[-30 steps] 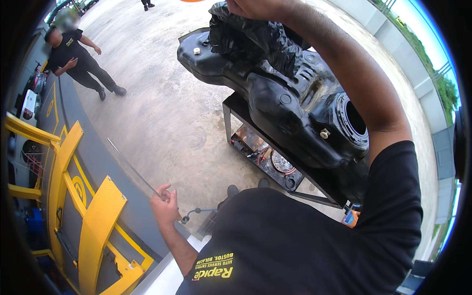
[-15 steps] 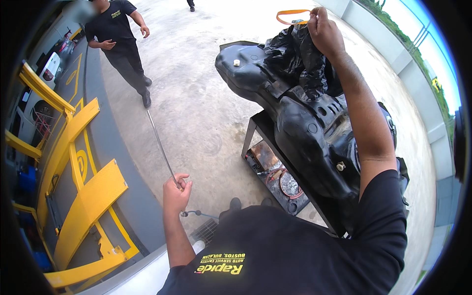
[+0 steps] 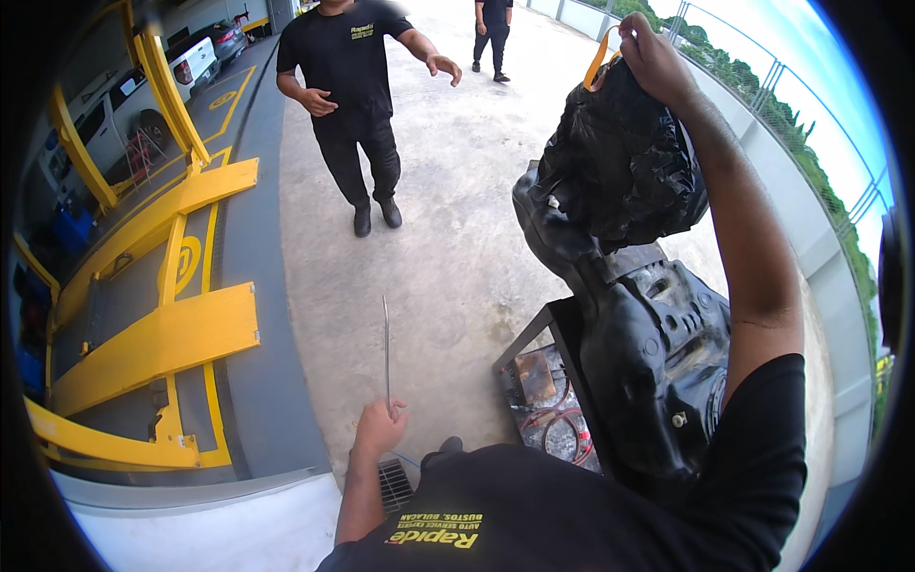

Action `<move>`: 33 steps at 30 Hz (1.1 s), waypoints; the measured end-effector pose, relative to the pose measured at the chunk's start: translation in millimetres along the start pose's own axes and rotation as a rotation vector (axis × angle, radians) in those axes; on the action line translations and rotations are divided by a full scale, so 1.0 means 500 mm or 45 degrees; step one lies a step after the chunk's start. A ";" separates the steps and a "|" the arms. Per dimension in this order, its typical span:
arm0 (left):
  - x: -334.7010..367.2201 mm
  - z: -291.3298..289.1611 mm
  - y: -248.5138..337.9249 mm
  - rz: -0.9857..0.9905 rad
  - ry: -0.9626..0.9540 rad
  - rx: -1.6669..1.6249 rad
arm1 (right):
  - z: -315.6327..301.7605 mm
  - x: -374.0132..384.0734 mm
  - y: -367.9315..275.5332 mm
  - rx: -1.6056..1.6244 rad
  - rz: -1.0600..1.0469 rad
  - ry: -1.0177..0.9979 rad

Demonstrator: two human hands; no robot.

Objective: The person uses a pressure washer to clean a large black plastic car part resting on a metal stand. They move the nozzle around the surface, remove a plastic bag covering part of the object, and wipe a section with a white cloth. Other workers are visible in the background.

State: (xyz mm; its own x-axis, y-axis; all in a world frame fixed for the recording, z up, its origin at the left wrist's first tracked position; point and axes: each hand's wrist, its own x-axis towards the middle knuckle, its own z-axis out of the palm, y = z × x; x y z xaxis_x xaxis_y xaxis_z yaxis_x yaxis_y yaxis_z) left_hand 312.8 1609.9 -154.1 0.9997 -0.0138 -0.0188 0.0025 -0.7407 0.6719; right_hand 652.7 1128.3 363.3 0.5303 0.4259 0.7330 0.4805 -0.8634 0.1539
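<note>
My right hand (image 3: pixel 656 59) is raised at the upper right, closed on an orange strap (image 3: pixel 598 65). Below it hangs a bulging, crinkled black plastic bag (image 3: pixel 624 157), in front of the far part of a large black moulded tank (image 3: pixel 624 372). What fills the bag is hidden. Low in the middle, my left hand (image 3: pixel 380 429) is wrapped round a thin metal rod (image 3: pixel 387 348), which points up and away from me with its far tip slightly bent.
The tank rests on a dark metal stand (image 3: pixel 534 334) with red cables (image 3: pixel 562 426) below. A person in black (image 3: pixel 348 105) faces me, one arm out; another person (image 3: pixel 493 38) is farther back. A yellow vehicle lift (image 3: pixel 162 357) occupies the left; a wall (image 3: pixel 762 153) borders the right.
My right hand has lifted the black bag, which now hangs fuller and covers more of the tank. The rod has swung more upright. The nearer person has come closer and reaches out an arm.
</note>
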 end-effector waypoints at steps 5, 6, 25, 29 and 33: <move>-0.020 -0.022 0.020 -0.098 -0.169 -0.199 | 0.099 0.043 -0.035 -0.002 0.169 -0.107; -0.024 -0.023 0.018 -0.110 -0.174 -0.210 | 0.113 0.049 -0.045 -0.005 0.191 -0.136; -0.041 0.101 -0.142 0.020 -0.399 -0.042 | 0.305 -0.689 -0.573 0.849 1.130 -0.568; -0.026 0.116 -0.140 0.099 -0.563 0.089 | 0.319 -1.082 -0.701 0.799 1.536 -1.119; -0.019 0.148 -0.158 -0.008 -0.792 0.169 | 0.298 -1.365 -0.749 0.606 1.899 -1.476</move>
State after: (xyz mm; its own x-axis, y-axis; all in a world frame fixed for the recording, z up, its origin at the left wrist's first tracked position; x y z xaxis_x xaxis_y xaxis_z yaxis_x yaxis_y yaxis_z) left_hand 301.1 1619.0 -261.7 0.7992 -0.3670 -0.4760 -0.0343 -0.8185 0.5735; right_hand 215.0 1201.1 -293.3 0.6596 -0.3462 -0.6671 -0.7041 -0.5953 -0.3871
